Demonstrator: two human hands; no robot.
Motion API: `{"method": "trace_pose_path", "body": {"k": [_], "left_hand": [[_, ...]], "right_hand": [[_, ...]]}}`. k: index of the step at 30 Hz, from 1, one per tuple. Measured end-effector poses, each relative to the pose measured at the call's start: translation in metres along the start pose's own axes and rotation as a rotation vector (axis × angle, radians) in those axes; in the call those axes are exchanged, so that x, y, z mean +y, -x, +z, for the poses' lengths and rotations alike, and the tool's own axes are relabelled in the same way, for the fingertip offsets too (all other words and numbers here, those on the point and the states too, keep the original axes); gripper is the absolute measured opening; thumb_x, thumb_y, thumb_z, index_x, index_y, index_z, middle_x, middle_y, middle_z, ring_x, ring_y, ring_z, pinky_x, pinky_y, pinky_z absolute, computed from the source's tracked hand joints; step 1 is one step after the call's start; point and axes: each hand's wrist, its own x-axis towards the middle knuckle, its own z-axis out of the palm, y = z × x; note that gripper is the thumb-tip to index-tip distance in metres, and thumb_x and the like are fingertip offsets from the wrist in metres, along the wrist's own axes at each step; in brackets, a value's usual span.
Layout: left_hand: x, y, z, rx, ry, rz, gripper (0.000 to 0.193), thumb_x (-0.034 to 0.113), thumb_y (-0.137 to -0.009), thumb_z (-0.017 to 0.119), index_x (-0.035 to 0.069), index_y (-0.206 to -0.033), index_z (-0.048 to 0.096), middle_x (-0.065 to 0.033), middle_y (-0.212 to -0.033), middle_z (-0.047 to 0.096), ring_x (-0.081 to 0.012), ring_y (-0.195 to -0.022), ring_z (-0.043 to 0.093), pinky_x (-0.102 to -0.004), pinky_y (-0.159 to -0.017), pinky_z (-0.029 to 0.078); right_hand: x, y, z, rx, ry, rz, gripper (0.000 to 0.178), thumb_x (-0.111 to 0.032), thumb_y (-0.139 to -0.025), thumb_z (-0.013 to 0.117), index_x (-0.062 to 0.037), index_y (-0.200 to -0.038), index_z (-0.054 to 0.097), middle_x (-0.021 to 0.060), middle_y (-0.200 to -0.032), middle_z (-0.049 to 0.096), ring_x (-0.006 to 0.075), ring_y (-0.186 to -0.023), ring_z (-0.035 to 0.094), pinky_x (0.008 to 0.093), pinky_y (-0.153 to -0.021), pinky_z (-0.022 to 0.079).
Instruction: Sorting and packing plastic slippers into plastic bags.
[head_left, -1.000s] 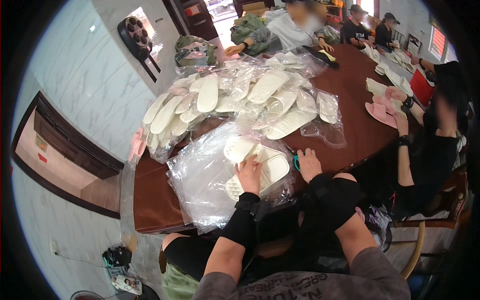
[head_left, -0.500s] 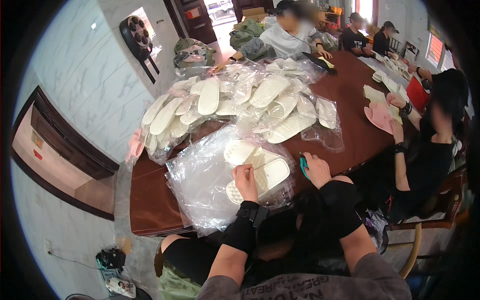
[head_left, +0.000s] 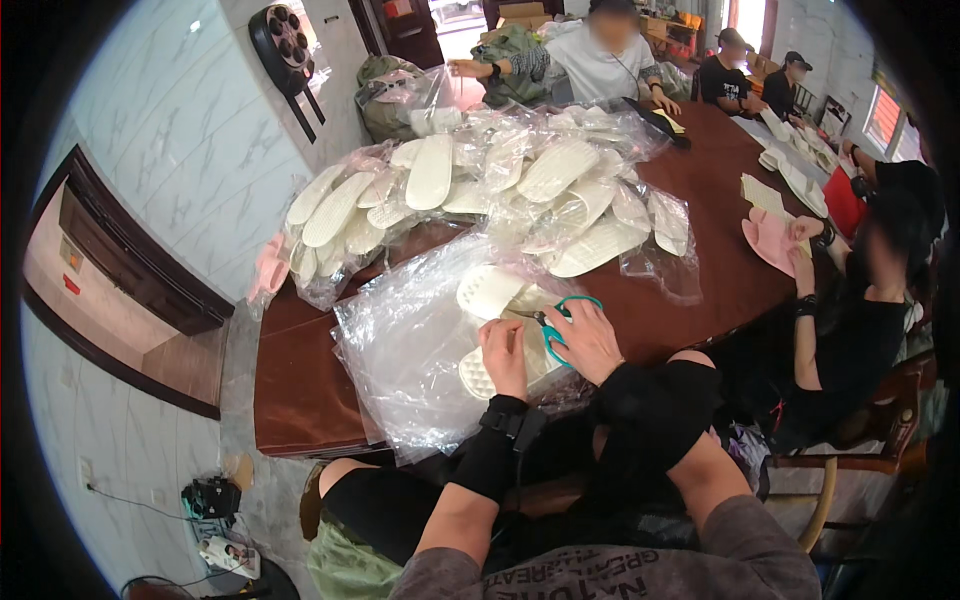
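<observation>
A pair of cream slippers lies on a stack of clear plastic bags (head_left: 400,340) at the near edge of the table. My left hand (head_left: 504,358) is over the lower slipper (head_left: 478,374), thumb and fingertips pinched together; whatever they hold is too small to make out. Scissors (head_left: 546,326) with teal handles are in my right hand (head_left: 590,343), with its fingers in the loops. Their blades point left, close to my left fingertips, between the lower slipper and the upper slipper (head_left: 488,290). My right hand covers part of the lower slipper.
Beyond the bags, a large heap of bagged cream slippers (head_left: 565,170) covers the far left of the brown table (head_left: 720,190). A pink slipper in plastic (head_left: 270,265) hangs at the left edge. A person at right handles a pink slipper (head_left: 768,240); another across the table lifts a bag.
My right hand has moved left with the scissors, bringing the blades to my left fingertips. My left hand stays pinched over the slipper. Across the table, a person's arm has lifted a plastic bag.
</observation>
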Motion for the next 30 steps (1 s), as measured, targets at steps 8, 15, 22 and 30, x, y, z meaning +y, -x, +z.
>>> {"method": "trace_pose_path", "body": {"k": [8,15,22,30], "left_hand": [[0.002,-0.002,-0.002,-0.021,-0.013,-0.019,0.014,0.0,-0.081,0.068,0.004,-0.094,0.066,-0.0099,-0.089,0.06,-0.0248,-0.089,0.055,-0.0338,-0.078,0.047],[0.012,-0.013,-0.007,-0.185,-0.098,0.078,0.017,-0.001,-0.082,0.064,0.005,-0.098,0.067,-0.0115,-0.093,0.062,-0.0264,-0.085,0.056,-0.0338,-0.076,0.047],[0.009,-0.059,-0.072,-0.25,-0.257,0.234,0.022,-0.003,-0.079,0.059,0.007,-0.098,0.067,-0.0118,-0.089,0.059,-0.0311,-0.088,0.055,-0.0387,-0.077,0.046],[-0.056,-0.062,-0.103,-0.644,-0.564,0.413,0.013,0.009,-0.073,0.066,0.016,-0.084,0.067,-0.0048,-0.081,0.055,-0.0239,-0.086,0.055,-0.038,-0.078,0.041]], "right_hand": [[0.038,0.0,-0.006,-0.032,-0.007,0.15,0.044,-0.016,-0.076,0.068,-0.0093,-0.118,0.056,0.014,-0.093,0.055,0.0323,-0.094,0.055,0.0408,-0.077,0.049],[0.083,0.037,0.01,-0.208,0.209,0.316,0.029,-0.012,-0.078,0.064,-0.0056,-0.107,0.061,0.0148,-0.103,0.06,0.0339,-0.096,0.057,0.0413,-0.078,0.051],[0.047,0.027,-0.001,0.131,0.136,0.212,0.024,-0.01,-0.079,0.064,-0.0067,-0.103,0.062,0.0113,-0.102,0.056,0.0319,-0.093,0.057,0.039,-0.079,0.049],[-0.012,0.027,0.025,-0.067,-0.3,-0.033,0.033,-0.021,-0.084,0.064,-0.0081,-0.114,0.059,0.01,-0.1,0.056,0.0294,-0.096,0.055,0.0386,-0.079,0.047]]}}
